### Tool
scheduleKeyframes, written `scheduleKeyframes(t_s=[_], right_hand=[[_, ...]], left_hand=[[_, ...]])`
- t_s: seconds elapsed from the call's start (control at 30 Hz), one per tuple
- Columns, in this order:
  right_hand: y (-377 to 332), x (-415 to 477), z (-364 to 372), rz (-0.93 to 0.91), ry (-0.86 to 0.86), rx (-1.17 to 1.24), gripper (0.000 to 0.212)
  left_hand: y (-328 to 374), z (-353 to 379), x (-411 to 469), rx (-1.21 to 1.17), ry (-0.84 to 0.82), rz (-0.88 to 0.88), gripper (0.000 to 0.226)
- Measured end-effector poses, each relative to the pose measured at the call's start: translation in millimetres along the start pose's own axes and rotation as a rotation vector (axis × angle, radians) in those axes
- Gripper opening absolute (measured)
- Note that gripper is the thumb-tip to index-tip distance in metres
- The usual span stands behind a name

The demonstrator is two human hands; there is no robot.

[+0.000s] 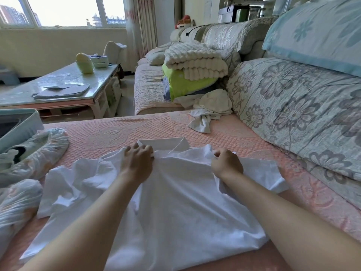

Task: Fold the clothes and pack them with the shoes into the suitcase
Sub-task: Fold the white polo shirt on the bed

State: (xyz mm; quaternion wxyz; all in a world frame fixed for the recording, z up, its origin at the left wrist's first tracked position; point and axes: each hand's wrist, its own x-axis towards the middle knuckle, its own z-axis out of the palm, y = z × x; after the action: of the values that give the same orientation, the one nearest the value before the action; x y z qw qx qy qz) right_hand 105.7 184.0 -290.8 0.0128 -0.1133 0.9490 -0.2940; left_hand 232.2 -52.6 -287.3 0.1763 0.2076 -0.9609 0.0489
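Both hands are gripping the white shirt (175,202), left hand (137,161) and right hand (226,163) curling into cloth beside the collar. It is lying on the pink sofa cover (117,133), running 6 to 12 o'clock, collar pointing at 12. At 9 o'clock the suitcase (21,122) is sitting open, holding something dark, possibly clothing.

— What sort of place is shown?
— A home living room is shown. A sofa (148,89) is draped with covers, and blankets (195,61) are stacked on it.
— What else is seen?
— A coffee table (101,75) is set near a window (64,10), and curtains (145,26) are hung beside it.
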Motion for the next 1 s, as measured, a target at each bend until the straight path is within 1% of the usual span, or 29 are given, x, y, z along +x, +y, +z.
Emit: scheduleKeyframes(t_s=[0.07,0.17,0.2,0.27,0.33,0.37,0.4,0.47,0.53,0.6,0.63,0.67,0.73,0.77,0.8,0.83,0.87,0.93,1.0], right_hand=[[3.8,5.5,-3.2,0.014,0.104,0.069,0.02],[4.6,17.3,-13.1,-0.003,0.25,0.179,0.013],[5.0,20.7,-15.4,-0.001,0.27,0.196,0.013],[8.4,24.8,-15.5,0.023,0.236,0.131,0.02],[15.5,26.8,-11.7,0.043,0.128,-0.024,0.031],[18.6,27.0,-10.7,0.047,0.075,-0.088,0.035],[19.9,27.3,-11.3,0.049,0.036,-0.125,0.039],[18.8,27.5,-14.2,0.044,0.004,-0.135,0.044],[14.4,24.3,-18.0,0.021,0.028,-0.125,0.038],[10.8,16.5,-20.4,-0.02,0.044,-0.144,0.033],[9.3,10.6,-21.7,-0.042,0.031,-0.167,0.038],[8.5,5.3,-22.1,-0.059,0.001,-0.188,0.048],[5.3,-12.5,-30.1,-0.082,-0.058,-0.24,0.076],[4.4,-22.6,-34.7,-0.093,-0.074,-0.299,0.086],[5.2,-33.0,-39.0,-0.105,-0.085,-0.379,0.085],[7.0,-43.5,-42.8,-0.114,-0.102,-0.446,0.074],[10.5,-52.4,-44.7,-0.124,-0.115,-0.464,0.058],[18.2,-64.1,-48.8,-0.098,-0.131,-0.356,0.037],[25.1,-65.8,-56.9,-0.022,-0.098,-0.199,0.03]], left_hand=[[0.4,-7.5,14.8,0.146,0.115,0.013,0.017],[14.3,-24.5,43.6,0.2,0.195,-0.094,0.015],[22.8,-28.9,52.6,0.186,0.177,-0.139,0.014],[38.8,-23.1,65.6,0.062,0.044,-0.248,0.019],[45.9,0.0,67.7,-0.163,-0.063,-0.321,0.03],[46.7,13.1,64.0,-0.286,-0.108,-0.322,0.037],[46.6,24.2,58.0,-0.367,-0.169,-0.29,0.045],[46.2,38.0,46.2,-0.347,-0.306,-0.169,0.053],[46.9,39.5,39.1,-0.304,-0.376,-0.079,0.057],[47.5,36.5,33.5,-0.275,-0.414,-0.03,0.065],[49.1,34.5,29.0,-0.242,-0.43,0.002,0.067],[50.7,33.8,24.3,-0.198,-0.437,0.039,0.069],[57.0,27.3,13.4,-0.113,-0.431,0.119,0.07],[62.3,22.6,8.2,-0.096,-0.426,0.144,0.069],[68.6,18.1,2.1,-0.093,-0.424,0.155,0.069],[76.2,13.3,-4.4,-0.1,-0.424,0.157,0.069],[84.5,8.8,-11.8,-0.109,-0.425,0.163,0.069],[102.0,-0.2,-28.3,-0.125,-0.429,0.197,0.071],[116.4,-6.7,-46.5,-0.147,-0.442,0.235,0.075]])
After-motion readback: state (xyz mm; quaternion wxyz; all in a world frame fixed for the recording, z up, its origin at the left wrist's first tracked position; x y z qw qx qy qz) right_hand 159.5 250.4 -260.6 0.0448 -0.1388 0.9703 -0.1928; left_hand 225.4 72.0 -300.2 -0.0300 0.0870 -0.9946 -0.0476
